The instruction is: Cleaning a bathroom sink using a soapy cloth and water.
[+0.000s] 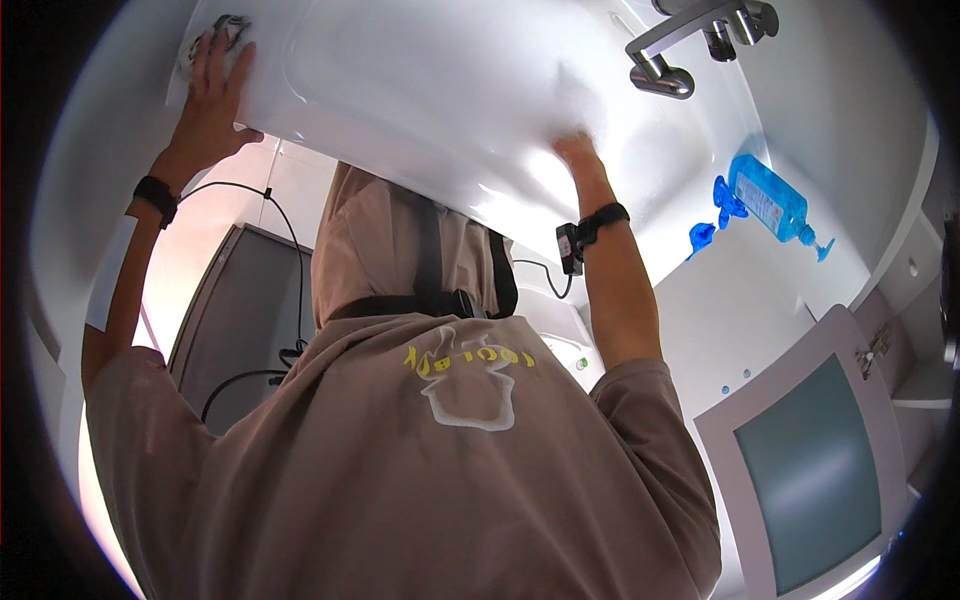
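At the left end of the white washbasin (427,82), my left hand (210,101) lies flat with its fingers apart. Its fingertips reach a wet, crumpled black-and-white item (225,37), perhaps a cloth, on the basin's corner. My right hand (576,142) reaches down into the bowl, where cloudy, whitish water seems to cover it past the knuckles. Whatever those fingers touch or hold is hidden. A dark patch shows faintly just beyond them. The chrome faucet (667,60) stands over the bowl's far right side.
On the right ledge lies a blue pump bottle (769,196), tipped over, beside crumpled blue pieces (726,201). An open cabinet door with a glass panel (810,472) juts out at lower right. Black cables (289,225) run from wrist straps. A grey panel (240,307) stands below left.
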Tool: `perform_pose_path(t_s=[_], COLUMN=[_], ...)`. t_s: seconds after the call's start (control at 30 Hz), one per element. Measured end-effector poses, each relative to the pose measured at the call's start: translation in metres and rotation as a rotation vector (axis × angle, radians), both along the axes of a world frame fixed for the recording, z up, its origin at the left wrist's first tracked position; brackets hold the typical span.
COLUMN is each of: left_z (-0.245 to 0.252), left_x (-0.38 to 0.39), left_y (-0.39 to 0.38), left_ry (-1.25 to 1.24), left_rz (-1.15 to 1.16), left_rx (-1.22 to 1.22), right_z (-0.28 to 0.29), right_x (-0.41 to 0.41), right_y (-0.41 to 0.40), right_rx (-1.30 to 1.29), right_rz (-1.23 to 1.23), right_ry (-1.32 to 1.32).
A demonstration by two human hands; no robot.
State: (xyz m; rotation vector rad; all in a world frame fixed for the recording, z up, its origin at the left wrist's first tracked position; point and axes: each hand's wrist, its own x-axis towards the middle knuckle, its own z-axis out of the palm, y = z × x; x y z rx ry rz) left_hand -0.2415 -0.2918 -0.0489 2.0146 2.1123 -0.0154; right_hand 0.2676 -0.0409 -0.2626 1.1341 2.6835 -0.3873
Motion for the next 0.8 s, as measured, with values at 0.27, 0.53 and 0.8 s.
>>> perform_pose_path(t_s=[0.27, 0.53, 0.8], left_z=[-0.004, -0.01, 0.0], left_x=[-0.007, -0.003, -0.002], left_y=[0.004, 0.006, 0.008], left_ry=[0.019, 0.112, 0.12], left_rz=[-0.063, -0.096, -0.054], left_rx=[0.016, 0.118, 0.047], right_z=[0.007, 0.017, 0.024], right_x=[-0.005, -0.004, -0.012], right_y=[0.0, -0.001, -0.008], right_rx=[-0.006, -0.017, -0.039], right_rz=[-0.002, -0.001, -0.008], right_ry=[0.007, 0.017, 0.031])
